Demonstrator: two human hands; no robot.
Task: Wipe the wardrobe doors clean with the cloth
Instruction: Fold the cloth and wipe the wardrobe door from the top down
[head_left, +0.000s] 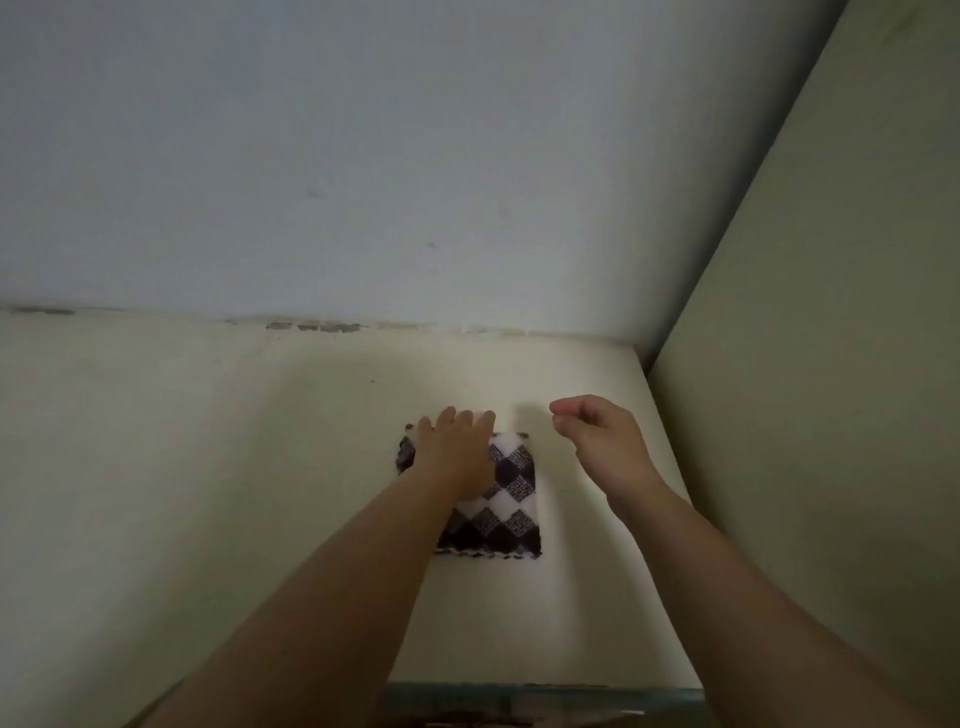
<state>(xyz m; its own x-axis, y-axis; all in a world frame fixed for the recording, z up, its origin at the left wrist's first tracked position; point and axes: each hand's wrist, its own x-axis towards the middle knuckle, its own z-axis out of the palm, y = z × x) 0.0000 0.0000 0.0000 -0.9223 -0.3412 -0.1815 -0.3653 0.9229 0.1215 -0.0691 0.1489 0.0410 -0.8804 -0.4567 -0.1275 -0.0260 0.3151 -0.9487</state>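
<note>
Pressing the dark-and-white checked cloth (511, 499) flat against the pale wardrobe door (208, 467), the left hand (457, 452) lies with fingers straight and together over the cloth's upper left part, just below centre of the frame. An open palm like this probably serves to spread pressure so the fabric rubs the surface instead of bunching. The left forearm reaches up from the lower left, wrist nearly straight. To the right of the cloth and apart from it, the right hand (602, 441) hangs near the door with fingers loosely curled, holding nothing, perhaps ready to steady or take over. A grubby seam (311, 326) runs above both hands.
</note>
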